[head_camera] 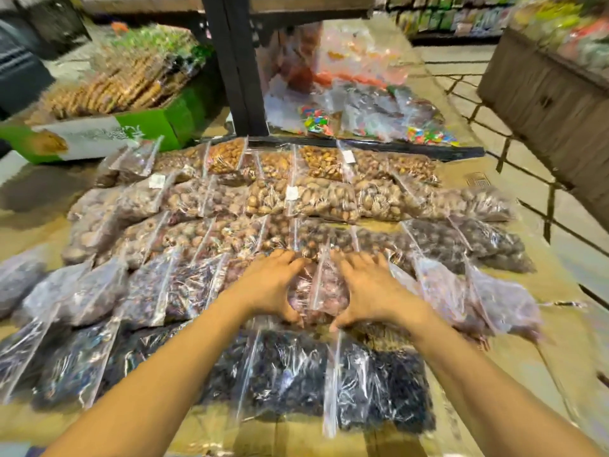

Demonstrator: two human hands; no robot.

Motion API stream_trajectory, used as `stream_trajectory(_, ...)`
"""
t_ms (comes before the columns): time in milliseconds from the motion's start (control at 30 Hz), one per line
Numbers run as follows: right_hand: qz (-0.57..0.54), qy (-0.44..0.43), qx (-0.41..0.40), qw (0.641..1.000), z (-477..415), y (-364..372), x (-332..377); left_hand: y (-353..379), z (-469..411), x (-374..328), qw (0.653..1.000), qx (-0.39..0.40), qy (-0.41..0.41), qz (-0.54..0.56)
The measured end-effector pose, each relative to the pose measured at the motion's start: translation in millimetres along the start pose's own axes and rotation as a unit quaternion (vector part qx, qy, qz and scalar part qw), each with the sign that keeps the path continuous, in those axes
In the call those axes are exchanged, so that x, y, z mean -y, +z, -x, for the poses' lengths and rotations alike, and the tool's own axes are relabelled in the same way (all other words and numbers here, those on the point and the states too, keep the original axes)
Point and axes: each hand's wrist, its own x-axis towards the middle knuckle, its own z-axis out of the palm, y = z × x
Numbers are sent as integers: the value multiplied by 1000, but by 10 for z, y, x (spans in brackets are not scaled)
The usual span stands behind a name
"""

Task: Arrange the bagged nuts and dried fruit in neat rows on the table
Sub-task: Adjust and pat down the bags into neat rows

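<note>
Desk: brown desk (514,367) in a shop, carrying rows of clear bags.
Left grip: left grip (270,285) curled round the reddish bag (304,291).
Right grip: right grip (372,288) holds its other side.
Bag place: frame centre, between dark fruit bags (290,371) below and nut bags (316,196) above.
Upper left: green box (158,123).

Left grip (268,286) and right grip (370,291) are bare, forearms (171,367) too.
</note>
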Motion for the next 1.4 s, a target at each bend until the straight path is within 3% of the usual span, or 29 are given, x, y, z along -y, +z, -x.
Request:
stream_trajectory(333,-35,-27,-56,997,143,58,-38,-148,-44,131,998,-12,46,-38)
stream_trajectory(567,-52,-13,-46,997,92,77,-37,76,70,76,998,-13,-20,50)
stream_trajectory(867,-64,-12,-50,997,-18,122,-94,135,175,0,994,-49,-45,93)
stream_trajectory(967,-158,-14,-43,986,34,53,-110,96,372,-73,979,-115,-66,157)
stream_trajectory(1067,-276,-8,-118,954,285,-19,-83,165,725,-210,953,-164,-79,241)
stream_trajectory(1200,-283,7,-153,947,964,215,67,454,1059,-453,981,-118,13,153)
stream_trajectory(1300,-218,42,-83,972,1319,548,219,761,1081,-488,993,-74,67,57)
stream_trajectory(1400,-118,62,-20,991,1416,857,286,893,1057,-495,996,-72,54,-5)
